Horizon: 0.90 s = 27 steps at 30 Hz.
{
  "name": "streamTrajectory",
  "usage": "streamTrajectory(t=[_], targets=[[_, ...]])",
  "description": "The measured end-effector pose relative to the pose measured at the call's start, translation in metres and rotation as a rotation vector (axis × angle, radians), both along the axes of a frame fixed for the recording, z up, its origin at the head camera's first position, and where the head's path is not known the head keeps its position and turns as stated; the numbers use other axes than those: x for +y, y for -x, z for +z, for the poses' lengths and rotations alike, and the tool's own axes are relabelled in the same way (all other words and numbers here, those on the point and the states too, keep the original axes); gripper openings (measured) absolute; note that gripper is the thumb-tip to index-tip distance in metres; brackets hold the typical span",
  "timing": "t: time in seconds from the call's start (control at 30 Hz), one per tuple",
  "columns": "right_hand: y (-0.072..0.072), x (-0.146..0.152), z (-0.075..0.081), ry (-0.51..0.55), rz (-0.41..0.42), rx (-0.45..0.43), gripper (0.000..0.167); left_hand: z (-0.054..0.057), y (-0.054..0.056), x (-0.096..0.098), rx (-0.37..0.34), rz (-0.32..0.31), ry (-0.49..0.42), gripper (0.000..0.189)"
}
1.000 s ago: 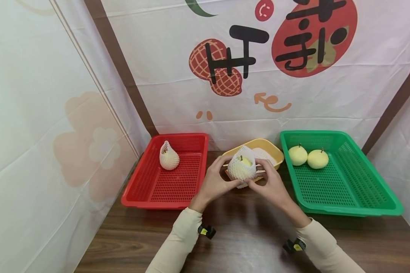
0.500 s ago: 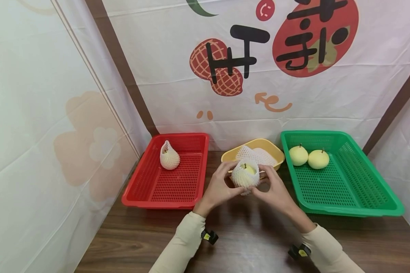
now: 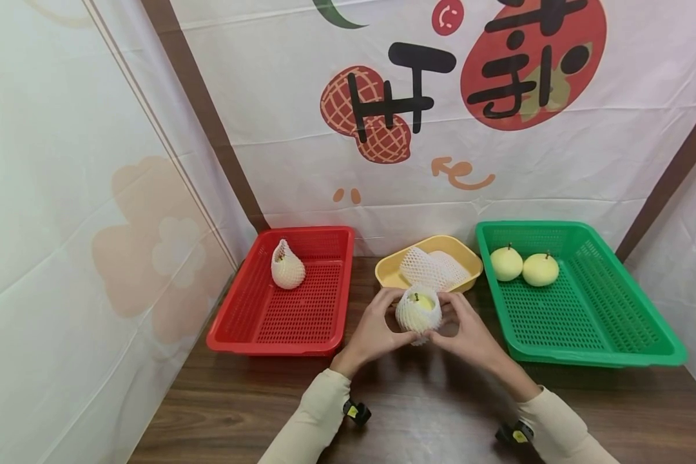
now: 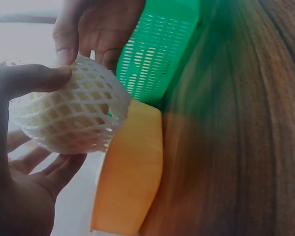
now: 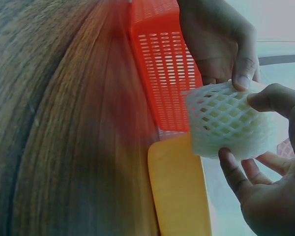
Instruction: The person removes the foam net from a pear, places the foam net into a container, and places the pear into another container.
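Note:
Between my two hands I hold a pale yellow pear (image 3: 422,301) wrapped in a white foam net sleeve (image 3: 415,318), its stem showing through the open top. My left hand (image 3: 377,328) grips it from the left, thumb in front and fingers behind. From the right, my right hand (image 3: 466,332) grips it the same way, and the thumb tips come close together at the front. In the left wrist view, the foam net (image 4: 83,108) stretches round the pear. Its lower end stands out past the fruit in the right wrist view, where the netting (image 5: 226,123) looks loose.
A yellow basket (image 3: 387,276) with white foam nets (image 3: 426,267) stands just behind my hands. On the left, a red basket (image 3: 223,328) holds one netted pear (image 3: 289,270). A green basket (image 3: 615,354) on the right holds two bare pears (image 3: 539,270). Fabric walls enclose the table.
Both hands have drawn the netted pear down and towards me, away from the yellow basket. The nets in that basket now show more fully.

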State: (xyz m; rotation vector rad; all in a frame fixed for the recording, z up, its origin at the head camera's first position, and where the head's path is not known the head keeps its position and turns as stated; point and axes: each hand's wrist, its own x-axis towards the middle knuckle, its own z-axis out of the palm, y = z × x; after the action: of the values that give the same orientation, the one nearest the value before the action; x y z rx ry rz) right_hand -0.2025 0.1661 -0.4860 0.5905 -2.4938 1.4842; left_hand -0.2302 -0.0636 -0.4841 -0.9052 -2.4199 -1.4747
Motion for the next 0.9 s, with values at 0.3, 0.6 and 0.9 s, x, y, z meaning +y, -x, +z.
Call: streamTrajectory(t=[0.3, 0.6, 0.9], targets=[[-0.003, 0.002, -0.005, -0.027, 0.022, -0.090, 0.064, -0.009, -0.003, 0.000, -0.030, -0.006, 0.072, 0.075], [-0.002, 0.008, -0.013, -0.143, 0.024, -0.094, 0.067, -0.016, -0.002, 0.001, -0.061, -0.026, 0.177, 0.075], [-0.001, 0.011, -0.025, -0.130, 0.081, -0.156, 0.065, -0.028, -0.003, 0.003, -0.098, -0.044, 0.276, 0.080]])
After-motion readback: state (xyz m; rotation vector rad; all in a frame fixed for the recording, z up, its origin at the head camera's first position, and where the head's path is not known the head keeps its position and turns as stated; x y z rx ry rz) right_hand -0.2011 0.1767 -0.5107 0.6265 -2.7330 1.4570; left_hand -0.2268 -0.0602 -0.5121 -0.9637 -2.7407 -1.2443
